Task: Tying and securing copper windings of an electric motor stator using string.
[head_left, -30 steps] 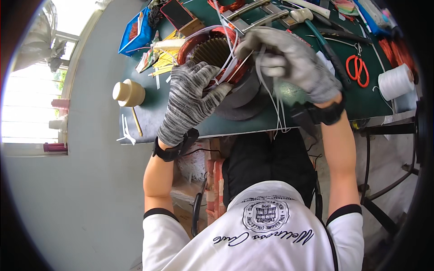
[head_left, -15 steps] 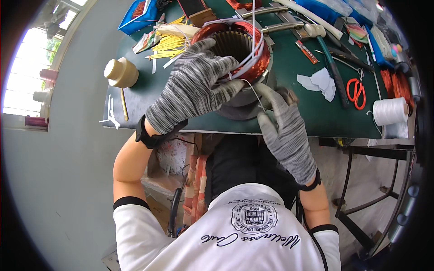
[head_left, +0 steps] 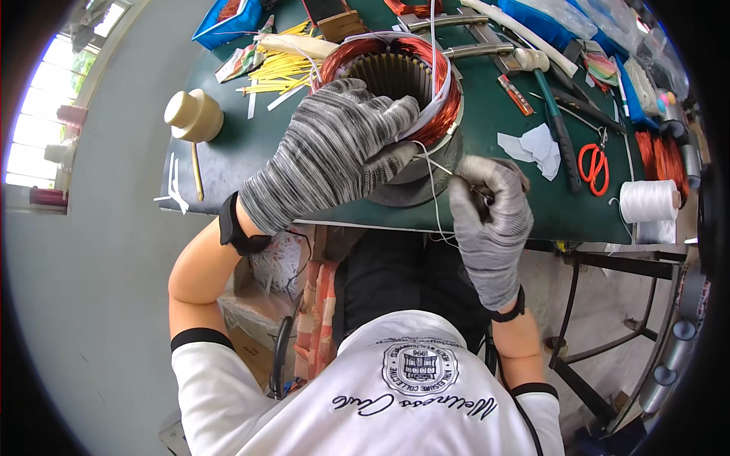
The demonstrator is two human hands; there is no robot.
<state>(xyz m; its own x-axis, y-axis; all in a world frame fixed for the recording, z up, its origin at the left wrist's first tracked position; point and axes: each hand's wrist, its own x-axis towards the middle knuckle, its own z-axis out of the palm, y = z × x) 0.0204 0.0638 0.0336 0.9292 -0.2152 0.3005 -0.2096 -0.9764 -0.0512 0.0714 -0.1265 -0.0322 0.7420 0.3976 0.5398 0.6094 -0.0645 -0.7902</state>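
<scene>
A motor stator (head_left: 449, 114) with red-brown copper windings and a slotted bore stands near the table's front edge, on a dark grey round base (head_left: 414, 194). White sleeving and cord run along its windings. My left hand (head_left: 327, 144), in a grey striped glove, grips the near left rim, its fingers over the windings and its thumb at the cord. My gloved right hand (head_left: 493, 220) is closed just right of the stator. A thin pale line, taut cord or slim needle, runs from the windings to its fingers. White cord (head_left: 436, 201) hangs loose between my hands.
On the green table (head_left: 487, 213), a pale mallet (head_left: 194, 114) lies left, with yellow strips (head_left: 285, 72) behind it. To the right are paper scraps (head_left: 534, 146), a hammer (head_left: 559, 125), red-handled scissors (head_left: 595, 166) and a white thread spool (head_left: 648, 201). Blue bins (head_left: 228, 23) stand behind.
My right hand has moved right, away from the stator, and its fingers have curled more tightly. A loop of white cord now hangs over the table's front edge. My left hand stays on the rim.
</scene>
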